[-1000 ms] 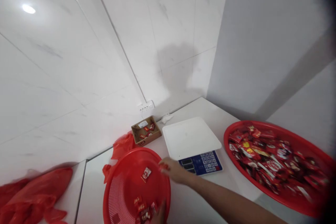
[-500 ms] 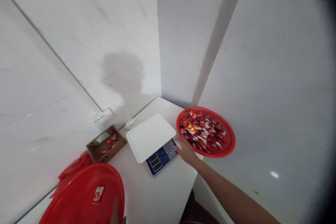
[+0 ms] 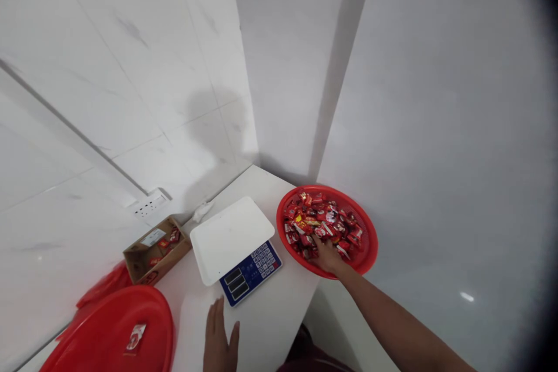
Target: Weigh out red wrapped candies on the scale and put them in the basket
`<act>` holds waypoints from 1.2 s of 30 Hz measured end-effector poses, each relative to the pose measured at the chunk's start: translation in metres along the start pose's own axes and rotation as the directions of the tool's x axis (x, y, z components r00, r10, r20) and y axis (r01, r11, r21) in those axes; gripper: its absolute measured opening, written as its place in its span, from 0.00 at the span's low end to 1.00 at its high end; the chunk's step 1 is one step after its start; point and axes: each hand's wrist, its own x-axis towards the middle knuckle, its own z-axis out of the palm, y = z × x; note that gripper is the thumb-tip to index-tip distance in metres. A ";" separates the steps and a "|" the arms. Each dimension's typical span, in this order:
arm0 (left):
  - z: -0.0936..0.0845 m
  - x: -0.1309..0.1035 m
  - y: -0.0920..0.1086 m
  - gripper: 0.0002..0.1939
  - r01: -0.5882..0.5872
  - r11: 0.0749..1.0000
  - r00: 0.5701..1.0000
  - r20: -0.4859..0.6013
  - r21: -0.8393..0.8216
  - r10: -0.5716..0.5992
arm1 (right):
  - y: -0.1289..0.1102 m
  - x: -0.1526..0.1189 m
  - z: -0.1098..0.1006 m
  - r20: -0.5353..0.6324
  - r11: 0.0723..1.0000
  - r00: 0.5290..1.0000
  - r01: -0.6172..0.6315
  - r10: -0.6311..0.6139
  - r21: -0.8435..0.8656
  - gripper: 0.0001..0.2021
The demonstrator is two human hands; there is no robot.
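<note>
A smooth white table (image 3: 270,314) meets pale far walls (image 3: 283,70). The left hand (image 3: 220,337) is wide near a flat blue-and-white scale (image 3: 235,238); the right hand (image 3: 326,257) touches shiny red sweets (image 3: 325,228), grip hidden.

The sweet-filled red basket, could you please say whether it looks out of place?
Slightly: part of the red basket seems to overhang the edge of the white table, which looks precarious; its wrapped sweets don't appear spilled.
</note>
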 end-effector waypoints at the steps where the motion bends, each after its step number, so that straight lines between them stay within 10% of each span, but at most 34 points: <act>1: 0.006 -0.001 0.012 0.27 0.004 1.000 1.000 0.015 -0.019 -0.004 | 0.003 0.002 0.000 -0.012 0.999 1.000 0.009 -0.009 0.045 0.38; 7: 0.023 -0.007 0.055 0.25 -0.051 0.994 0.993 0.098 -0.098 0.060 | 0.031 0.005 -0.026 -0.067 0.894 0.998 0.045 -0.017 0.445 0.18; 14: 0.022 -0.006 0.098 0.26 0.125 0.944 0.972 0.227 -0.306 -0.055 | 0.040 -0.006 -0.067 -0.027 0.538 0.997 -0.014 0.069 0.843 0.14; 20: 0.024 -0.008 0.165 0.37 0.559 0.492 0.785 0.618 -0.668 -0.052 | -0.019 -0.049 -0.073 0.123 0.193 0.983 -0.096 -0.133 0.977 0.17; 24: 0.028 -0.010 0.180 0.43 0.673 0.150 0.728 0.684 -0.724 0.034 | -0.061 -0.094 -0.038 0.170 0.346 0.909 -0.031 -0.380 0.938 0.15; 36: 0.023 -0.017 0.136 0.26 0.728 0.022 0.681 0.719 -0.685 -0.141 | -0.089 -0.113 0.013 0.196 0.574 0.800 0.214 -0.568 0.790 0.23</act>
